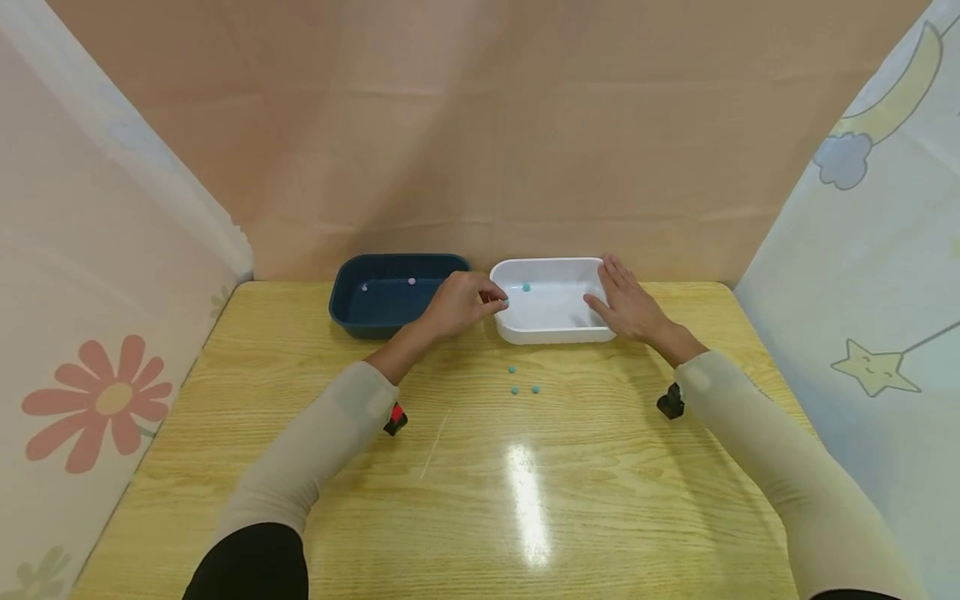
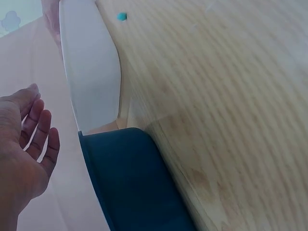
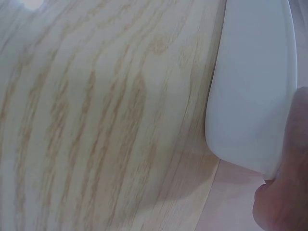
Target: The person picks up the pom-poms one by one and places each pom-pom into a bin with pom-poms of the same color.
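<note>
My left hand [image 1: 459, 305] is above the left end of a white tray [image 1: 555, 335], thumb and fingertips pinching a small turquoise bead [image 1: 506, 302]. In the left wrist view that hand [image 2: 24, 139] shows its other fingers loosely bent. Another turquoise bead [image 1: 527, 287] lies inside the white tray. My right hand [image 1: 633, 310] rests on the tray's right end, fingers straight along the rim and thumb reaching over the inside. On the table in front are several turquoise beads [image 1: 512, 369].
Left of the white tray stands a dark blue tray [image 1: 375, 327] holding two pale pink beads [image 1: 412, 282]. Both trays are near the back edge of the wooden table [image 1: 450, 500]. A brown backdrop [image 1: 487, 167] rises behind, with patterned sheets [image 1: 900, 275] on both sides.
</note>
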Demonstrator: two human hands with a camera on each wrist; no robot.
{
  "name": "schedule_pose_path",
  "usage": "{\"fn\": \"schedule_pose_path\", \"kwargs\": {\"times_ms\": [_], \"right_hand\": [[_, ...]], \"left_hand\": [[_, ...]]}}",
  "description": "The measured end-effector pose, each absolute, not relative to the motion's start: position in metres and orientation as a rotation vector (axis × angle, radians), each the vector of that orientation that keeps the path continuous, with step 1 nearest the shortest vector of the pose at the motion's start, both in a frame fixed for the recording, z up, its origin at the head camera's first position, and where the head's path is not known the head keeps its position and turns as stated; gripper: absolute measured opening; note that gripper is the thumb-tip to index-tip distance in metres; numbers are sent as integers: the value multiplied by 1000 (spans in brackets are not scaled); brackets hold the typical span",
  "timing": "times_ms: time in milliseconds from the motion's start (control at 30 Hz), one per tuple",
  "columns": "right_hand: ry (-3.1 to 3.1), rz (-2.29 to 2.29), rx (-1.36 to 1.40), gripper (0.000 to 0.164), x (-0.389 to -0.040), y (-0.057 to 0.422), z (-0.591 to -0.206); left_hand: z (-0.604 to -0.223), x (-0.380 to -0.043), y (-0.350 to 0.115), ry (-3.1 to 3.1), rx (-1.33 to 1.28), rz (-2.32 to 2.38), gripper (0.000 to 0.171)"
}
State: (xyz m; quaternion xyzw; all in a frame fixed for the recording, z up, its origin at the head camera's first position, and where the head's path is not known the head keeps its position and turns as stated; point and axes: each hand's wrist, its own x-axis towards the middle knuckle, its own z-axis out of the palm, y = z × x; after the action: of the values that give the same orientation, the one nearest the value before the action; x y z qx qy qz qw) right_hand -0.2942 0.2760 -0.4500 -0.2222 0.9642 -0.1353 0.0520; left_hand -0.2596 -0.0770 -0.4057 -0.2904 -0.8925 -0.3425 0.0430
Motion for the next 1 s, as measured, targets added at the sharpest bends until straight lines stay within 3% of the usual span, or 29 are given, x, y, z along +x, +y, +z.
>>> {"fn": "schedule_pose_path", "kwargs": {"times_ms": [1000], "right_hand": [[2965, -417, -664, 81, -293, 276, -450]], "left_hand": [[-419, -308, -56, -2944, -507, -918, 20]]}}
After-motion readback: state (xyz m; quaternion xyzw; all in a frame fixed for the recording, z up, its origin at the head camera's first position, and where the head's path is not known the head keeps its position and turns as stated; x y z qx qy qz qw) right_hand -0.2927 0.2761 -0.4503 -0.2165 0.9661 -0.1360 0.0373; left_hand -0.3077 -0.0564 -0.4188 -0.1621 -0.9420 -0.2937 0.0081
